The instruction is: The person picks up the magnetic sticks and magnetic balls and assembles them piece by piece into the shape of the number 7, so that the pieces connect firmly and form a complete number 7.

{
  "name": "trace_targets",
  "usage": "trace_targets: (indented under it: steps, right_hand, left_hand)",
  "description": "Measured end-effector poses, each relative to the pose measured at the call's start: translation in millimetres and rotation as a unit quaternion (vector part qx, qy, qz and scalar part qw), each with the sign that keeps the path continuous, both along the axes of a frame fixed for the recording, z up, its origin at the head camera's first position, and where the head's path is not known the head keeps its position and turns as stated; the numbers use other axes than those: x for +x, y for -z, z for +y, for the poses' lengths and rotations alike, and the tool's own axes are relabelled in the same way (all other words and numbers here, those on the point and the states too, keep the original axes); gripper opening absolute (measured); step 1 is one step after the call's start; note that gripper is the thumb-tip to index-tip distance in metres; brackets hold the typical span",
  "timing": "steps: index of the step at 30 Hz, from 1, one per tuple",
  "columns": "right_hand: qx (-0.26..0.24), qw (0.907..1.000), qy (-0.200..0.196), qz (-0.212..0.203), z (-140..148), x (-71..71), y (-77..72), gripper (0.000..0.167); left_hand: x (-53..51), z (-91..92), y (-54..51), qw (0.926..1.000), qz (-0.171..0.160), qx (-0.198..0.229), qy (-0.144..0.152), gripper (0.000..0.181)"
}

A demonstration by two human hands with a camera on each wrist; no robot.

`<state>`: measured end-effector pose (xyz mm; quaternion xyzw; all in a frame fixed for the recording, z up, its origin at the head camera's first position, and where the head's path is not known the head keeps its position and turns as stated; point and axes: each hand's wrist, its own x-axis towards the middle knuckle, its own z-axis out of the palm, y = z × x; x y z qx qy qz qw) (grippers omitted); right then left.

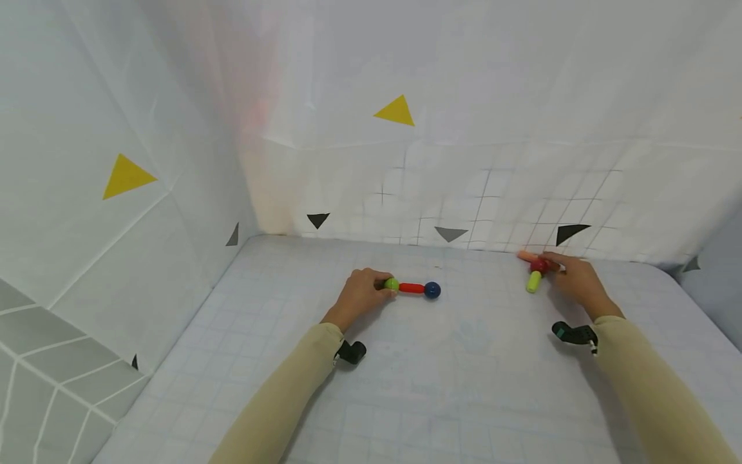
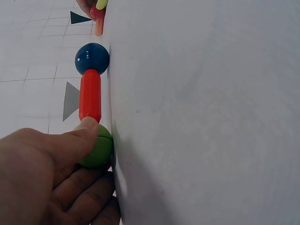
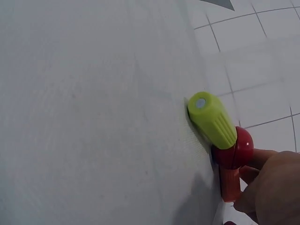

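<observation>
Pinching a green ball (image 1: 392,284), which a red rod (image 1: 411,288) joins to a blue ball (image 1: 432,290), the left grip (image 1: 361,294) is narrow, and the right grip (image 1: 578,281) holds a red ball (image 1: 538,266) upon the same bench (image 1: 429,386).

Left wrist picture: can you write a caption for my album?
Left fingers hold a green ball, joined by a red rod to a blue ball.

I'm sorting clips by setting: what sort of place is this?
Probably a makeshift recording booth rather than a lived-in room: white sheeting rises behind the pale work surface, a yellow triangle marks that sheeting, and a wrist-worn black device shows beside the left sleeve.
</observation>
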<state>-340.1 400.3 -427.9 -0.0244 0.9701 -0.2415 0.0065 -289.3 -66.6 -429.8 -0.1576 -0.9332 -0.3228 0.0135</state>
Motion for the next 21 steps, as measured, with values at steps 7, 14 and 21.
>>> trace_targets:
  steps: [7, 14, 21]
  right_hand:
    - [0.023, 0.9995, 0.019, 0.006, 4, 2.6, 1.6, 0.051]
    - [0.035, 0.9975, 0.053, 0.031, 8, 2.6, 5.9, 0.041]
    - [0.010, 0.9977, 0.048, 0.048, 9, 2.6, 10.4, 0.034]
  left_hand:
    - [1.2, 1.1, -1.9, 1.0000, 0.000, -0.006, 0.000, 0.035]
    - [2.6, 0.1, -4.2, 1.0000, -0.008, -0.001, -0.003, 0.035]
    - [5.8, -1.4, -5.9, 0.9997, -0.018, -0.004, -0.017, 0.037]
